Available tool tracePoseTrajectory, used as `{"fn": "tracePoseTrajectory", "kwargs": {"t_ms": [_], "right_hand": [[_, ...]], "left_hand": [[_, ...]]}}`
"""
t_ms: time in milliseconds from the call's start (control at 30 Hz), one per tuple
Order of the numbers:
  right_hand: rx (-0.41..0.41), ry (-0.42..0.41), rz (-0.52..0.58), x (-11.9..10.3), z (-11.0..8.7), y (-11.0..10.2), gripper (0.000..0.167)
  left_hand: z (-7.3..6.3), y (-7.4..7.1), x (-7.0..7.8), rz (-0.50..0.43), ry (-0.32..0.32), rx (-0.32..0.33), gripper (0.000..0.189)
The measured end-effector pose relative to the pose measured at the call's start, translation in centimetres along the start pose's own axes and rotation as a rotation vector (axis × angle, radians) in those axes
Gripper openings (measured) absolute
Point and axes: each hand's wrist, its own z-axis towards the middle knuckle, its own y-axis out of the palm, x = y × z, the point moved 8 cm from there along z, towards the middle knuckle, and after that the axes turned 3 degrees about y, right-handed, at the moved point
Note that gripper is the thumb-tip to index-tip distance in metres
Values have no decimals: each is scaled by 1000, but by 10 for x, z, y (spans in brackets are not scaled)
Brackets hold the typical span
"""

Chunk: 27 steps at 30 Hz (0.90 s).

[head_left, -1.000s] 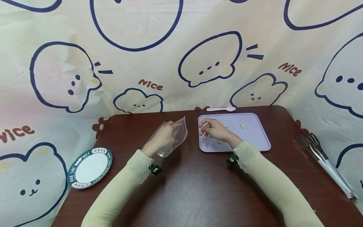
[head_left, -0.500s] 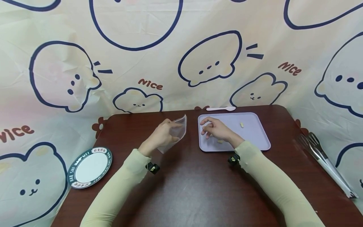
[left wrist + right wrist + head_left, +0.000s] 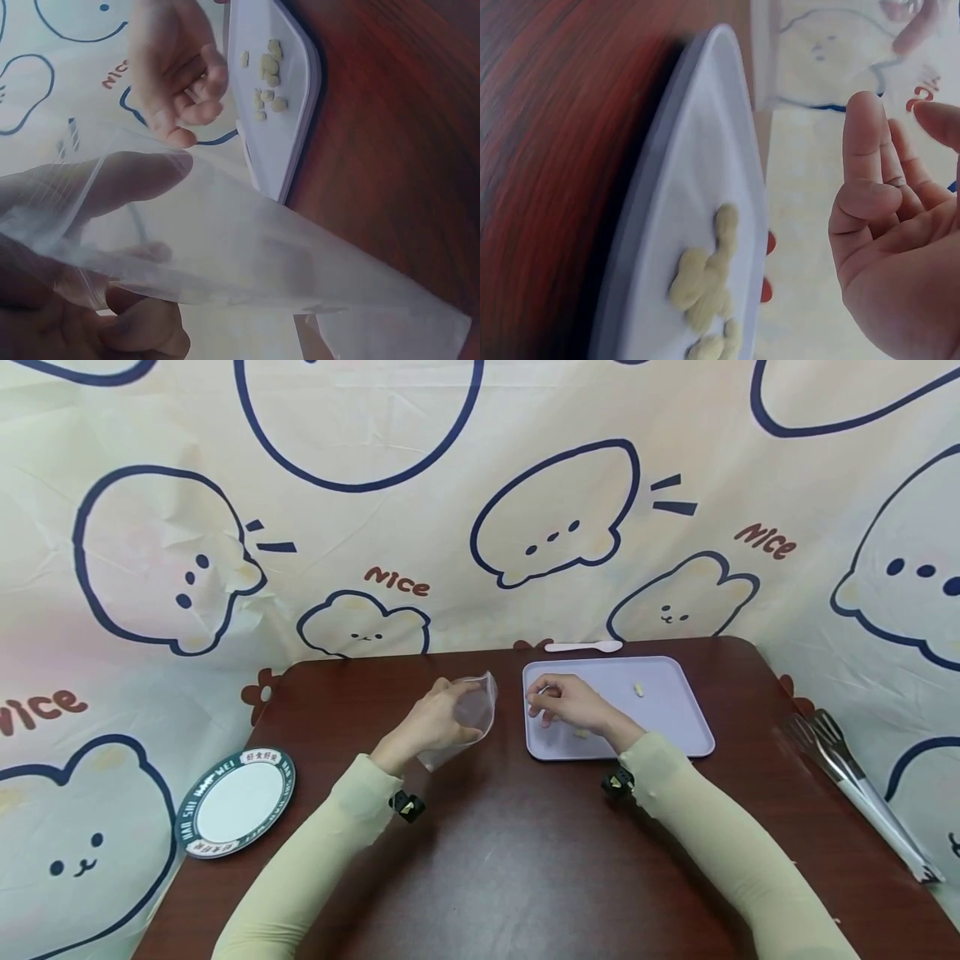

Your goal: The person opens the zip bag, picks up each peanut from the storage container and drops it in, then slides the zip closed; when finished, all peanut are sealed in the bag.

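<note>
My left hand (image 3: 431,717) grips a clear plastic zip bag (image 3: 247,232) over the middle of the table, with its mouth towards the tray. In the left wrist view the fingers (image 3: 142,176) show through the film and along its edge. To the right, my right hand (image 3: 566,700) hovers above the left part of the pale lilac tray (image 3: 678,727). Its fingers are loosely bent, and no thing shows between them in the right wrist view. Several unshelled peanuts (image 3: 712,277) lie in the tray, most of them hidden by the right hand in the head view.
A green-rimmed plate (image 3: 238,803) rests at the table's left edge. Behind the tray lies a white spoon (image 3: 585,647). Metal tongs (image 3: 858,793) lie along the right edge. A patterned cloth (image 3: 525,485) hangs behind the dark wooden table (image 3: 495,877).
The bag's mouth has opened wider, and the left fingers have spread around it. The right index finger has bent down towards the thumb; the right arm has barely moved.
</note>
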Motion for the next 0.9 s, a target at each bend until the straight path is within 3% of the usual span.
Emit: {"fn": "tracePoseTrajectory", "kwargs": {"t_ms": [267,500,900], "right_hand": [[-35,-41,26,-15,3,18,25],[-53,-35,-2,-26,1,28,41],[-41,-81,-31,-37,-1,41,27]], "left_hand": [[3,4,2,37,-36,28,83],[2,5,2,46,-70,42,82],[2,8,4,73,-85,42,80]]}}
